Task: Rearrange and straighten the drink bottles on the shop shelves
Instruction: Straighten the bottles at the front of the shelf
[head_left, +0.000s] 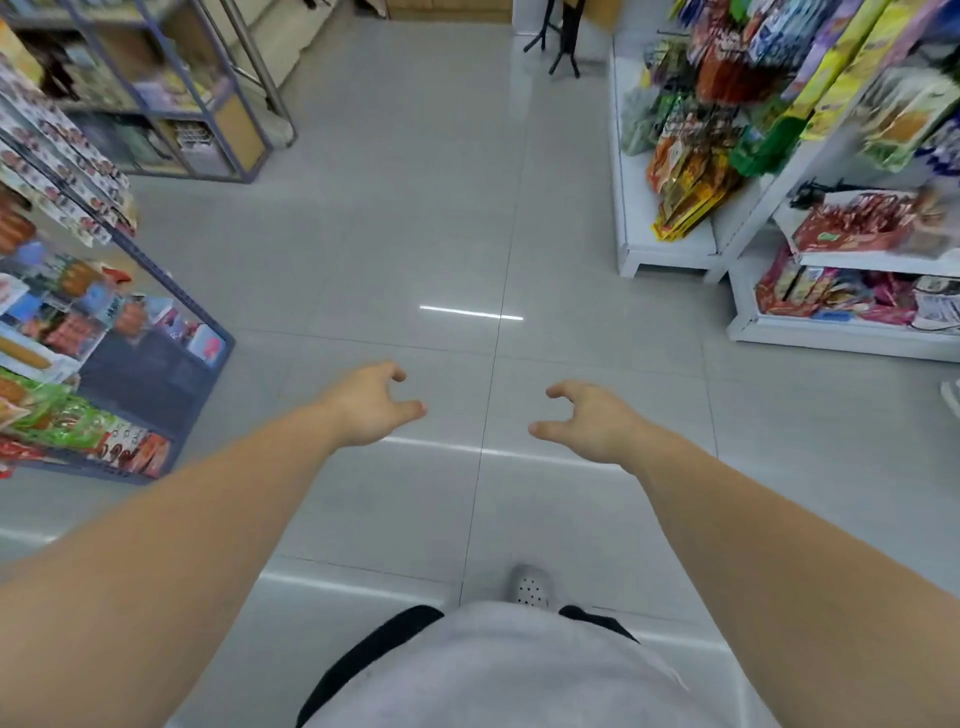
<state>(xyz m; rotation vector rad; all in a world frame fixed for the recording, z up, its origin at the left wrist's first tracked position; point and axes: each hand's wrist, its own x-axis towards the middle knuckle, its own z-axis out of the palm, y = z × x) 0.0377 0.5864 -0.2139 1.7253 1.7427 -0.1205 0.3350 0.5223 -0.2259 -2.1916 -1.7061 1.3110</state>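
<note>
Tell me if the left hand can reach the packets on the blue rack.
Probably not yet: the left hand hovers empty over open floor, apart from the blue rack. Nothing blocks it; a step closer should do.

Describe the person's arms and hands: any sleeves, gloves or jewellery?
Both forearms are bare, with no sleeve in view. The left hand and right hand have no gloves, and no watch, ring or bracelet shows. Below them: a pale top and a grey perforated shoe.

Single wide head-worn view, forward and steeply downward, over floor (415, 234) between shelves (670, 249).
</note>
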